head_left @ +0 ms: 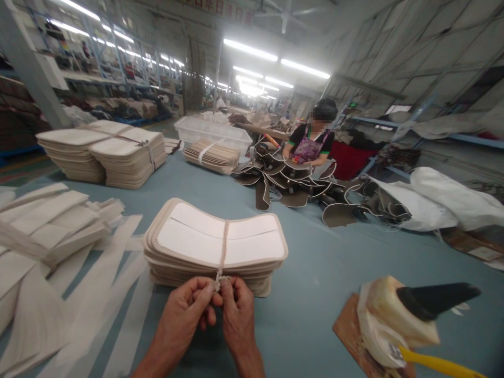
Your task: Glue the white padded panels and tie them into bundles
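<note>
In front of me on the table lies a thick stack of beige panels [189,231], the top one faced in white with a dark line across it. A beige cloth tie [224,244] runs round the middle of the stack, pinching it into a dip. At the stack's near edge, my left hand [191,304] pinches the knotted part of the tie between thumb and forefinger. Close against it, my right hand [237,304] pinches the same knot from the other side. The lower fingers of both hands are curled and partly hidden.
Loose beige strips [59,226] spread over the left side. Behind stand tied panel stacks [129,149], a clear plastic bin [212,130] and a heap of dark curved pieces [287,181]. At right are a glue-stained container [378,310] and a yellow-handled brush [437,362]. A co-worker [311,142] sits beyond.
</note>
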The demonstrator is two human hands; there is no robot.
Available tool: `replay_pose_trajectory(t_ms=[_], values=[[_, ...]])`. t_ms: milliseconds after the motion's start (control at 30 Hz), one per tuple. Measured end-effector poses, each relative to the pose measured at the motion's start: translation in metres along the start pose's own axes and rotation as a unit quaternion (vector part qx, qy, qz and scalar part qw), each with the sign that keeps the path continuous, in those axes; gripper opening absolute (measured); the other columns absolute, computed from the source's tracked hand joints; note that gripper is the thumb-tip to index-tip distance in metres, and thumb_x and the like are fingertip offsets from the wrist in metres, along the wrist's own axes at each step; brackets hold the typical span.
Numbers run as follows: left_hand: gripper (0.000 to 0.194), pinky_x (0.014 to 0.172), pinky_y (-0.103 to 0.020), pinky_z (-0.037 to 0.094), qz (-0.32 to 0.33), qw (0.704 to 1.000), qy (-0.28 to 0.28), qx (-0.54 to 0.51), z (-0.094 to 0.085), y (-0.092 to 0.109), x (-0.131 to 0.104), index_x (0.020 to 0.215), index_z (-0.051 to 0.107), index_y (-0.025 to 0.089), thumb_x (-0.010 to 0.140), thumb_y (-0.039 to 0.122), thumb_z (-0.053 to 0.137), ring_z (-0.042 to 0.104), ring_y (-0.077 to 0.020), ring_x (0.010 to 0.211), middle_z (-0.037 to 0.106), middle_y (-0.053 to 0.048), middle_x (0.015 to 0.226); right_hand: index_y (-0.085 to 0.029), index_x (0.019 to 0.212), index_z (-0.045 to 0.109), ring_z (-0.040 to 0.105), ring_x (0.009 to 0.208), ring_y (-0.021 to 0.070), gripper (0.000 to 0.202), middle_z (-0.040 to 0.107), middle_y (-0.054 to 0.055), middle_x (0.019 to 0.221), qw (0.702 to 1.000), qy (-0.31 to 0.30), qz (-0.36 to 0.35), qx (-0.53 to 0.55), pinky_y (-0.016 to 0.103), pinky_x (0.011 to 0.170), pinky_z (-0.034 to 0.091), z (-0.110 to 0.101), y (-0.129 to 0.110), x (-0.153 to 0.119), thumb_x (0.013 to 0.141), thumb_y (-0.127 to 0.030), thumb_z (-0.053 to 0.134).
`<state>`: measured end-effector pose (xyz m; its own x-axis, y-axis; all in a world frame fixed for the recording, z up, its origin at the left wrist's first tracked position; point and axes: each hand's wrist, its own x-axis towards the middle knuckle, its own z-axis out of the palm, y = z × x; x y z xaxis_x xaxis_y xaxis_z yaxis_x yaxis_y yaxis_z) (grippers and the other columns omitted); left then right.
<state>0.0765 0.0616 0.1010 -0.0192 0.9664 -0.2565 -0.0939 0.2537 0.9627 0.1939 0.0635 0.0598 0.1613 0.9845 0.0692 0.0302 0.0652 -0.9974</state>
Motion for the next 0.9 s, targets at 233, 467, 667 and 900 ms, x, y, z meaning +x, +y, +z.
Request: replay_pose_trajectory(t_ms=[233,467,667,900], values=[[0.047,0.040,-0.020,0.032,-0.017,0.990,0.106,-0.095,0.005,-0.029,-0.017,0.061,0.053,0.019,0.071,0.062,0.070,0.040,-0.0073,0.039,0.050,0.006,0.048,-0.020,0.072,0.058,0.050,0.055,0.0122,0.047,0.055,-0.003,0.059,1.000,-0.017,-0.009,-0.017,0.023,0.057,0.040,0.001,0.002,0.000,0.096,-0.060,0.052],[0.026,0.050,-0.023,0.040,0.138,0.977,0.161,0.026,0.012,-0.040,-0.040,0.074,0.062,0.023,0.083,0.047,0.065,0.047,-0.0117,0.048,0.053,0.005,0.055,-0.019,0.078,0.062,0.047,0.056,0.0119,0.050,0.052,-0.004,0.060,0.999,-0.031,0.005,0.006,0.023,0.056,0.039,-0.001,0.001,-0.004,0.100,-0.061,0.046],[0.013,0.054,-0.026,0.045,0.220,0.954,0.111,0.169,0.001,-0.043,-0.036,0.067,0.069,0.027,0.076,0.037,0.070,0.055,-0.0153,0.048,0.060,0.003,0.052,-0.017,0.081,0.066,0.046,0.056,0.0110,0.042,0.055,-0.003,0.062,0.998,-0.044,0.023,0.037,0.022,0.052,0.039,0.003,-0.016,-0.005,0.092,-0.057,0.059],[0.048,0.069,-0.030,0.058,0.114,0.973,0.147,0.140,-0.005,-0.026,-0.018,0.112,0.074,0.022,0.074,0.051,0.070,0.072,-0.0228,0.074,0.080,-0.005,0.090,-0.022,0.069,0.050,0.039,0.051,0.0096,0.041,0.046,-0.006,0.056,0.994,-0.075,0.052,0.052,0.021,0.049,0.034,-0.011,-0.029,-0.007,0.092,-0.055,0.054]])
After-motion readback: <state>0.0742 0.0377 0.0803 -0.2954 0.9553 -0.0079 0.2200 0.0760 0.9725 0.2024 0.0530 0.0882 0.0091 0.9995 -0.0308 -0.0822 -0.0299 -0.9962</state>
